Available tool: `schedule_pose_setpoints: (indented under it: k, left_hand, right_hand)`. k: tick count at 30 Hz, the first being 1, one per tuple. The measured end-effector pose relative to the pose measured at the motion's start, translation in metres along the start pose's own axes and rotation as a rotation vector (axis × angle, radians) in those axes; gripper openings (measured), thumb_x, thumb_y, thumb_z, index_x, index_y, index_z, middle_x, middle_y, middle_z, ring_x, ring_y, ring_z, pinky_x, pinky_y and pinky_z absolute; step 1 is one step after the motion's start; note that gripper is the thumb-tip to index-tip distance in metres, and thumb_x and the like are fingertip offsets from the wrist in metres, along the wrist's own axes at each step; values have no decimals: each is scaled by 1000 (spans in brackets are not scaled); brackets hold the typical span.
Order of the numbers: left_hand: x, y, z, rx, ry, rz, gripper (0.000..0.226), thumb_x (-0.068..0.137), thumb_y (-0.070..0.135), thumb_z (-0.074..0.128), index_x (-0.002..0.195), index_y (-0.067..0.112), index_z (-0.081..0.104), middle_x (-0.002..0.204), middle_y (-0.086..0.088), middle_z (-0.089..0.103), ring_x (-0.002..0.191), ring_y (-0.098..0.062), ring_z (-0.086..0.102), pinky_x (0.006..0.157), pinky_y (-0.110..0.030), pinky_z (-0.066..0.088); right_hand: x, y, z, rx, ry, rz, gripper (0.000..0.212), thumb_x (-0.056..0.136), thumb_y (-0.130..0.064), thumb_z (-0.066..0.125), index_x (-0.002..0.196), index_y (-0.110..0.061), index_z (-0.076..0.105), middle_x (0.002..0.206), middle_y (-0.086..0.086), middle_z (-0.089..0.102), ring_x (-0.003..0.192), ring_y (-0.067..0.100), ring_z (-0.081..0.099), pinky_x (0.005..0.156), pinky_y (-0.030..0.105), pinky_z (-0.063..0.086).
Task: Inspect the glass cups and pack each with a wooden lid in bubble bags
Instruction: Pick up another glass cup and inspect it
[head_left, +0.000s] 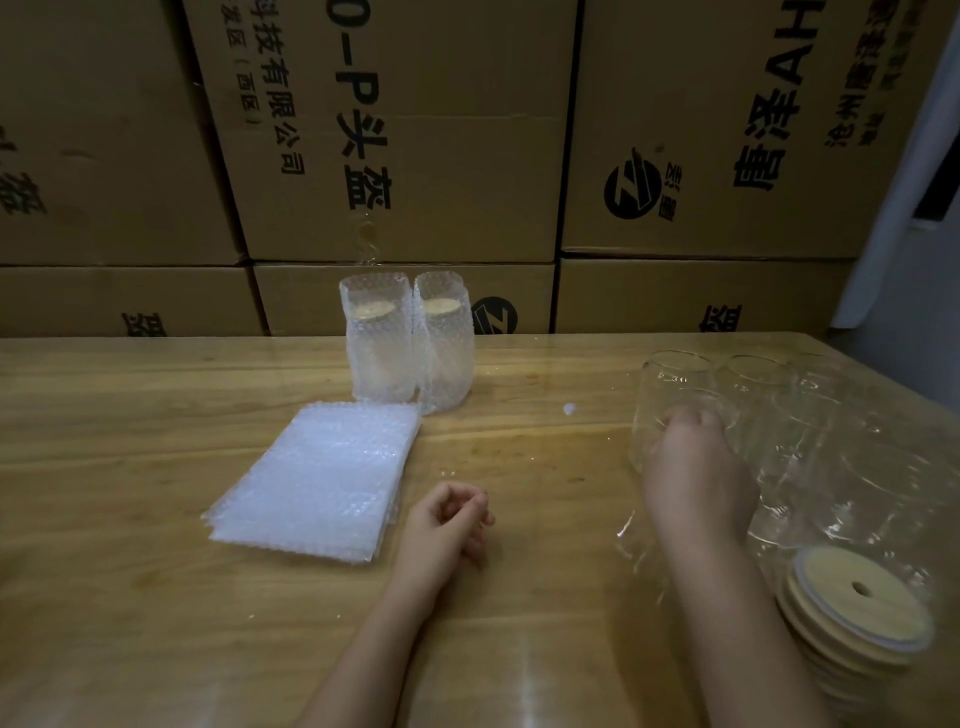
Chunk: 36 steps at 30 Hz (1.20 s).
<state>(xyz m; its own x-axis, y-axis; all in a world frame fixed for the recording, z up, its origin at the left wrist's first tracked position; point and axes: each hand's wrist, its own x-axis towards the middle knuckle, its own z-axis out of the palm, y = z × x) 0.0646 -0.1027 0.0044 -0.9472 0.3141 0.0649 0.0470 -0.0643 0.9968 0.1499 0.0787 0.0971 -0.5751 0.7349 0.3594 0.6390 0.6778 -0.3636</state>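
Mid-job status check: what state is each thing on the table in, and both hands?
Packed cups: two, upright, bagged, lid inside each.
Bubble bags: flat stack, empty.
Glass cup: unbagged, lidless, being held.
Other glass cups: upright, unbagged, no lids.
Wooden lids: stacked, loose.
Right hand: fingers curled round that cup.
Left hand: loosely curled, holds nothing.
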Motion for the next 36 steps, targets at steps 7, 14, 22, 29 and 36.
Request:
schedule_pose_setpoints:
  k: [7,14,22,29,36]
  left_hand:
    - [4,-4,4,-100,-38,-46,17,98,19,50,106,13,64,109,-6,69,90,-18,71,71,-29,59]
    - [8,6,-9,-593,-203,-332,66,75,69,42,124,25,48,120,-15,66,101,-40,67,58,-40,58]
    - [14,-3,-3,-455,-5,-180,63,77,59,57,129,24,48,122,-18,61,88,-31,72,49,-25,52]
    - [11,-3,-6,-342,107,31,61,76,49,56,130,24,42,115,-11,61,78,-19,73,53,-26,54]
    - [11,-3,-2,-262,135,124,43,77,45,60,115,38,43,124,-12,52,84,-24,72,61,-29,57]
  right_hand:
    - [-12,-13,-8,548,64,-228,13,95,-11,50,100,-18,60,107,-4,56,74,7,51,62,16,39]
    - [-35,-16,45,1474,-355,10,16,93,0,51,92,-13,59,77,-1,56,53,3,49,56,16,45]
    - [-41,-11,90,1372,-234,-41,21,94,-3,54,88,-22,61,96,5,62,78,14,59,76,26,48]
    - [-41,-6,112,1397,-347,-91,24,96,-10,52,115,-25,59,119,-15,60,108,-8,58,87,7,43]
    - [-43,-9,117,1420,-392,-107,37,96,-4,50,128,-22,48,121,-15,55,108,-14,54,90,6,41]
